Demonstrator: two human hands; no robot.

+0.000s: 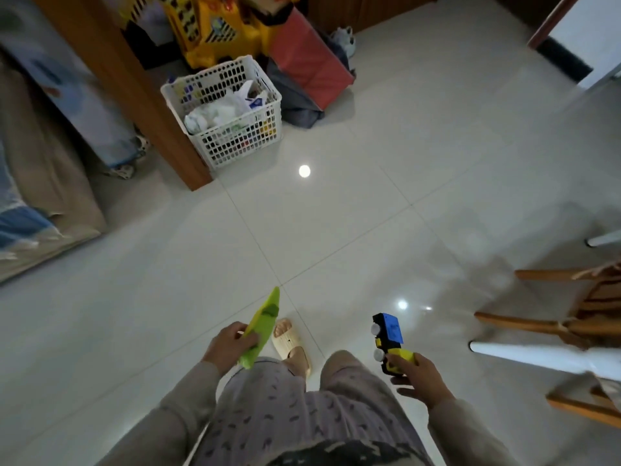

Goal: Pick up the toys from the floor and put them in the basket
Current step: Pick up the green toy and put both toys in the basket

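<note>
Patterned trousers (302, 418) are filling the near edge of the head view, with one foot in a beige slipper (290, 344) standing on the pale tiled floor (369, 213). Just left of that slipper, the left hand (228, 346) is clenching its grip around the lower end of a long flat green toy (263, 322), whose pointed tip is angling up and away toward the far side. On the right, the right hand (420, 373) is grasping the yellow end of a blue, black and yellow toy vehicle (388, 341), thumb lying on top, with the blue part sticking out beyond the fingers and two pale round wheels showing on its left side. Both toys are being held above the floor, well apart from each other. Far and to the left, a white lattice basket (268, 126) is sitting on the floor against a wooden post (134, 85), already holding white bags or cloths and some coloured items that are too small to make out. Beyond the basket, a yellow ride-on toy (215, 31) and a red bag (309, 58) are standing close together. Wooden chair legs (537, 324) are reaching in from the right edge, and a beige covering (43, 169) is lying at the left.
</note>
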